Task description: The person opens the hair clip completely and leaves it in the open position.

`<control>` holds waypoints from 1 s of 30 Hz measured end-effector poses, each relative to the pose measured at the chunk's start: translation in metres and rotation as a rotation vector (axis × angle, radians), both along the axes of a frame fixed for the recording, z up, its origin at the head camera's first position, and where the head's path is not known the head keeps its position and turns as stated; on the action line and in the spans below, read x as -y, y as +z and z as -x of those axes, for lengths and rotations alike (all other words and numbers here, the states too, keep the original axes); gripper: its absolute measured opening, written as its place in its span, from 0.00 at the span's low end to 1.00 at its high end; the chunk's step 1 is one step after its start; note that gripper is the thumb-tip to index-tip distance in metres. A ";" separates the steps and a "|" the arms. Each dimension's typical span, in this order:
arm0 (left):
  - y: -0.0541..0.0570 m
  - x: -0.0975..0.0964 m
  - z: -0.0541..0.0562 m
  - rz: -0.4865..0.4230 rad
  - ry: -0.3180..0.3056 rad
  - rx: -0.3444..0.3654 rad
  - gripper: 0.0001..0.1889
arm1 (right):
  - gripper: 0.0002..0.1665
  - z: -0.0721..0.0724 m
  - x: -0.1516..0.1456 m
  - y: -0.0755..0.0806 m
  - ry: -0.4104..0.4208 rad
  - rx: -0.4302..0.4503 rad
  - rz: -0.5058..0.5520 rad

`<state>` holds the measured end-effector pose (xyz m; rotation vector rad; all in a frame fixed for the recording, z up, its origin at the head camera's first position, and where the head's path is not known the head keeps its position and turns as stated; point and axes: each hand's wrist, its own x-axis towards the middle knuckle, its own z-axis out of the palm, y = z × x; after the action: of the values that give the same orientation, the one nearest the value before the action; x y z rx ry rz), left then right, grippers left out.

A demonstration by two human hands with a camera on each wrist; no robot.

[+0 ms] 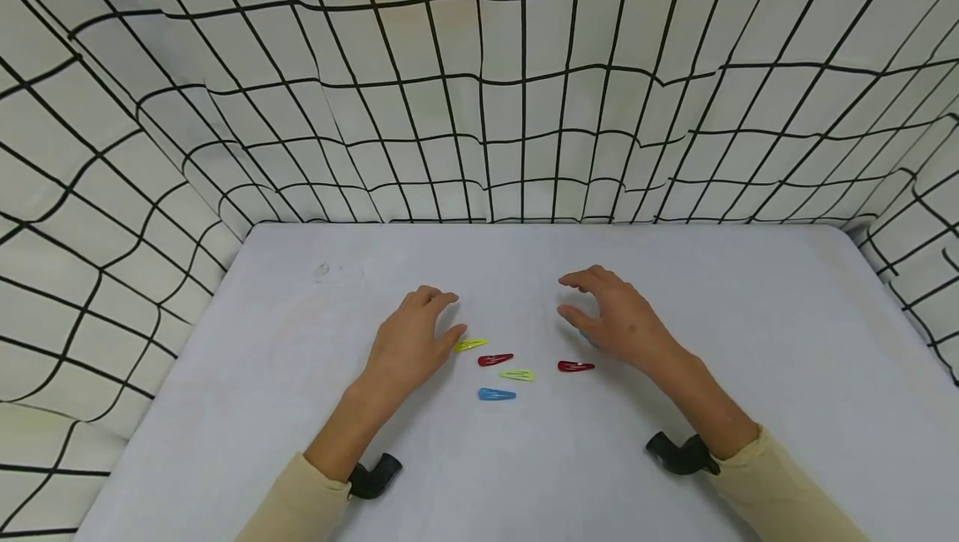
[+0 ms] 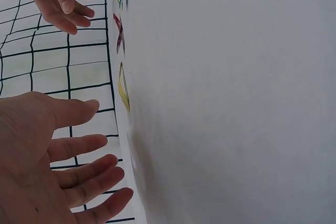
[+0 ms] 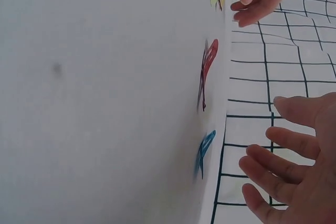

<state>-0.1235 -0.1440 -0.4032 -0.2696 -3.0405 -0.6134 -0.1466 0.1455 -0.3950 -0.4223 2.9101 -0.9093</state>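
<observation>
Several small snap hair clips lie scattered on the white table. In the head view a yellow clip is partly behind my left thumb, and a red clip, a pale green clip and a blue clip lie just right of it. Another red clip sits below my right hand. A second blue clip is mostly hidden by that hand in the head view. My left hand and right hand hover above the table, fingers spread and relaxed, holding nothing.
The white table is enclosed at the back and sides by white walls with a black grid. A black wrist device sits at my left sleeve, and another black device at my right sleeve.
</observation>
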 end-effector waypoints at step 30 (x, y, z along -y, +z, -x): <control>-0.001 -0.003 -0.006 -0.013 -0.018 0.065 0.14 | 0.18 -0.009 0.045 -0.009 0.139 0.113 -0.073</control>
<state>-0.1175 -0.1410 -0.4037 -0.2828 -3.0976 -0.6560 -0.1378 0.1007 -0.4041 -0.5409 2.7622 -0.7781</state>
